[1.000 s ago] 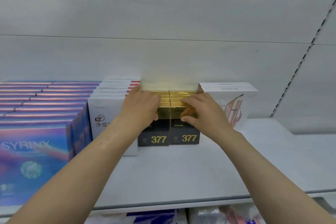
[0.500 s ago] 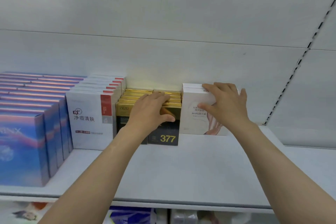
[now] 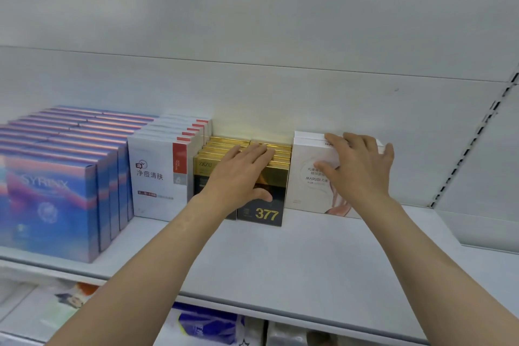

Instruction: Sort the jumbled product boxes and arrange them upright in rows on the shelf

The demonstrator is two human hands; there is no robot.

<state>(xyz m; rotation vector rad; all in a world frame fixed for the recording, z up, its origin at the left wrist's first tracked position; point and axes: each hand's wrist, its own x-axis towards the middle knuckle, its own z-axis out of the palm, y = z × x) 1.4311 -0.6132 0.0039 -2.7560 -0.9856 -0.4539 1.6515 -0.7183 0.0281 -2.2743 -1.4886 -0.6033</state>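
White shelf carrying four upright rows of product boxes along its back edge. Toward the left edge, blue-pink SYRINX boxes, front one closest to the front edge, several more lined up behind. Just right of those, touching, white boxes with red stripe, row running to the back wall. Next, black-and-gold 377 boxes, two side-by-side rows, gold tops visible, squeezed between the white red-stripe row and the white MARUBI boxes. MARUBI row the rightmost, upright, at least two or three deep, right part hidden by the hand. Right end of shelf toward right edge bare grey. Left hand lying flat on top of the 377 rows, fingers straight and spread over gold tops, thumb pressed on the front face of the right front 377 box; open, pressing, no curl around anything. Right hand on front MARUBI box, fingers extended over its top edge, thumb on the front face; looks like a loose pinch of the box top between fingers and thumb. Both forearms bare, reaching in from the front edge. Lower shelf below with blurred packages, contents unclear. Slotted upright rail at right back corner.
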